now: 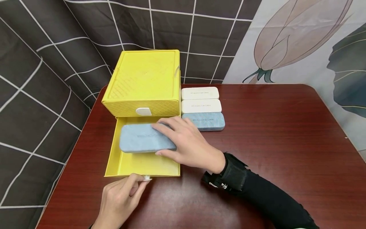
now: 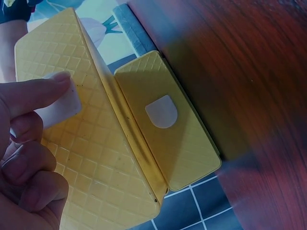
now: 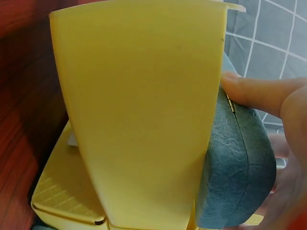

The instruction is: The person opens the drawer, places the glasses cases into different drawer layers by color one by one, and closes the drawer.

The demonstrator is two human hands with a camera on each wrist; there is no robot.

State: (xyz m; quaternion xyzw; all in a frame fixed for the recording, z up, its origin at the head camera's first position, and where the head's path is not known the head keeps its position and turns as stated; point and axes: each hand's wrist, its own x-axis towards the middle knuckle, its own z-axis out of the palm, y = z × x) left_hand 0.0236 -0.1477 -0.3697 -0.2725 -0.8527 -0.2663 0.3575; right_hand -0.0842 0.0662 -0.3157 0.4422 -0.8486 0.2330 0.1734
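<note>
A yellow drawer (image 1: 143, 163) stands pulled out from the lower part of a yellow storage box (image 1: 147, 74). My left hand (image 1: 120, 197) pinches the white tab (image 2: 64, 105) on the drawer's front between thumb and finger. Over the open drawer, my right hand (image 1: 187, 143) grips a blue glasses case (image 1: 135, 138) by its right end, thumb on the near side and fingers on the far side. The right wrist view shows this case's hinge (image 3: 231, 103) beside the drawer's side wall (image 3: 139, 115). Whether the case touches the drawer floor is hidden.
Right of the box, two white glasses cases (image 1: 201, 106) and one blue glasses case (image 1: 210, 122) lie in a row on the reddish-brown table (image 1: 271, 127). A dark checked cloth (image 1: 171, 28) hangs behind the box and along its left side.
</note>
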